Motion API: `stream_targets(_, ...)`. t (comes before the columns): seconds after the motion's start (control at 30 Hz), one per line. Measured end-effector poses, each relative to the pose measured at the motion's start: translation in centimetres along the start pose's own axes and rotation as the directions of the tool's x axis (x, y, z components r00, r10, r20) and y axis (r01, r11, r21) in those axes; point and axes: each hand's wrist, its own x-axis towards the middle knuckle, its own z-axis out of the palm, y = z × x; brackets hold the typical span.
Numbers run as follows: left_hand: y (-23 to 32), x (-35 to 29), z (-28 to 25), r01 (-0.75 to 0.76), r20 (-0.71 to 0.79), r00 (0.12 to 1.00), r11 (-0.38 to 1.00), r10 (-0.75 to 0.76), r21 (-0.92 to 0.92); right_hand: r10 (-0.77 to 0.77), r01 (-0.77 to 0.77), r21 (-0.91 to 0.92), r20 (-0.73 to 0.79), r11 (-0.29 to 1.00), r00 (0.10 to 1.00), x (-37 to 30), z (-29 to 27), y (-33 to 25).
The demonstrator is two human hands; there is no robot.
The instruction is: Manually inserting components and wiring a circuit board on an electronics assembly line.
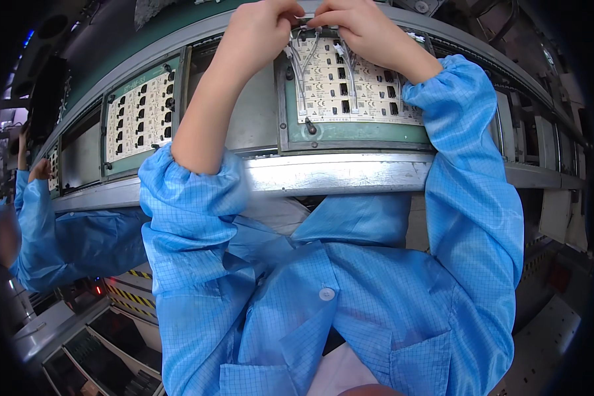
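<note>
A white circuit board panel (323, 109) with small black parts lies in a green carrier (369, 134) in front of me. Thin white-grey cables (301, 79) run across it, with small white plugs at some ends. My left hand (261, 32) is over the panel's far left corner, fingers bent together in a pinch; the picture's top edge cuts off part of it, and what it holds is hidden. Close beside it, my right hand (363, 32) pinches a cable near the panel's far edge. The fingertips of both hands nearly meet.
The carrier sits on a conveyor line with a metal front rail (336, 173). To the left, a second green carrier (138, 158) holds another white panel (140, 115). At the far left a co-worker in a blue sleeve (39, 218) works at the same line. Black trays (115, 330) stand at lower left.
</note>
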Motion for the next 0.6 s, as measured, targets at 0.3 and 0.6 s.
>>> stream_targets(0.3,0.3,0.2,-0.1,0.086,-0.055,0.995,0.996,-0.084,0.028,0.086,-0.084,-0.034,0.044,0.996,0.995,0.1,-0.4,-0.2)
stream_targets(0.6,-0.4,0.1,-0.5,0.147,-0.127,0.984,0.975,-0.126,0.164,0.056,-0.059,-0.027,-0.106,0.998,0.993,0.0,-1.1,-0.1)
